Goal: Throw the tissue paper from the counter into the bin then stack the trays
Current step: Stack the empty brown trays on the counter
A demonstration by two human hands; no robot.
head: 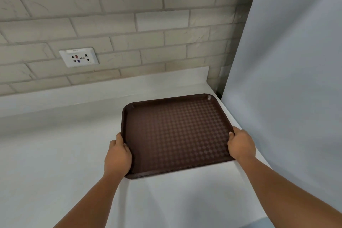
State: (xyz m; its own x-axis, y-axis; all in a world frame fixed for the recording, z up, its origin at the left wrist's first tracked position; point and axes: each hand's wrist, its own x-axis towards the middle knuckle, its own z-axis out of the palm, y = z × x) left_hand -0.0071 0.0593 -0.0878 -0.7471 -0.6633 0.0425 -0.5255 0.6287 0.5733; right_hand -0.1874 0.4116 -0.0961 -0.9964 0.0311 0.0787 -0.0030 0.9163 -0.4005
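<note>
Dark brown plastic tray (pixel 175 135), checker-textured, sits at the right end of the white counter (pixel 55 144). My left hand (pixel 117 155) grips the tray's left rim, and my right hand (pixel 241 144) grips its right rim, thumb on top. Just right of the tray a pale grey panel (pixel 286 79) rises, crowding my right hand. Behind the tray stands a brick-tiled wall (pixel 129 24). A white socket plate (pixel 79 57) is on that wall, up and left of the tray.

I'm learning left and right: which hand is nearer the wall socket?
The left hand, gripping the tray on the side toward the wall socket. The right hand grips the opposite edge, beside the grey panel.
</note>
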